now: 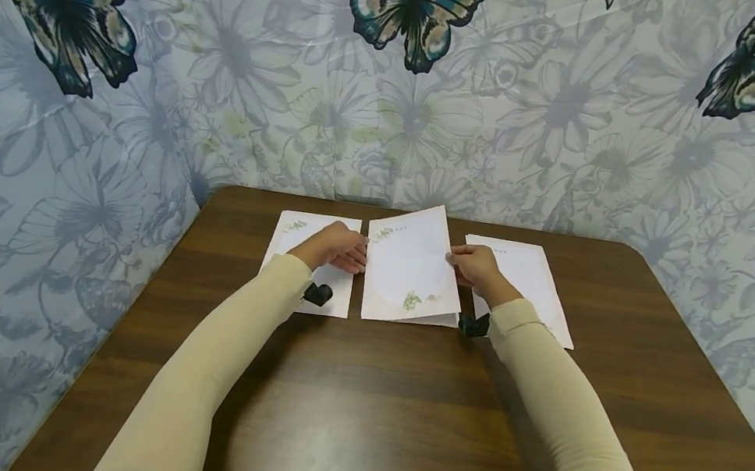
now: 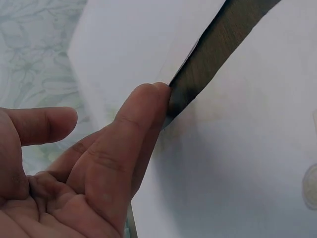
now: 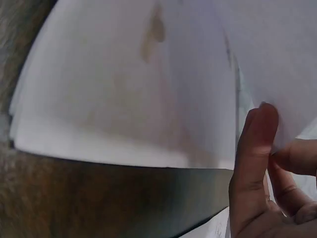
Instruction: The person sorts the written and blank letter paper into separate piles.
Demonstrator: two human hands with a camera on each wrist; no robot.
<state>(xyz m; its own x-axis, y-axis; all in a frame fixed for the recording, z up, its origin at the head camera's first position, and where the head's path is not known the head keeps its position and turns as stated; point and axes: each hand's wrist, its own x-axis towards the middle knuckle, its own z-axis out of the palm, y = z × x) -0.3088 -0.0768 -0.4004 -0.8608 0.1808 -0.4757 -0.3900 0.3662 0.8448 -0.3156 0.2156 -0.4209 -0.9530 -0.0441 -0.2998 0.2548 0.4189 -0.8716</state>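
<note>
In the middle of the table lies white paper (image 1: pixel 417 260) printed with small green sprigs. Its top sheet is raised at the right, and another layer shows below its bottom edge. My right hand (image 1: pixel 476 267) pinches the raised sheet (image 3: pixel 285 59) by its right edge between thumb and fingers in the right wrist view. My left hand (image 1: pixel 340 249) is at the left edge of the middle paper. In the left wrist view its straight fingers (image 2: pixel 119 148) touch the paper edge, with the thumb (image 2: pixel 49 124) held apart.
More white paper lies on both sides, the left paper (image 1: pixel 284 244) under my left hand and the right paper (image 1: pixel 541 287) partly behind my right. A brown wooden table (image 1: pixel 356 406) carries everything. Behind it is a butterfly-patterned wall (image 1: pixel 260 95). Black bands (image 1: pixel 318 294) sit at my wrists.
</note>
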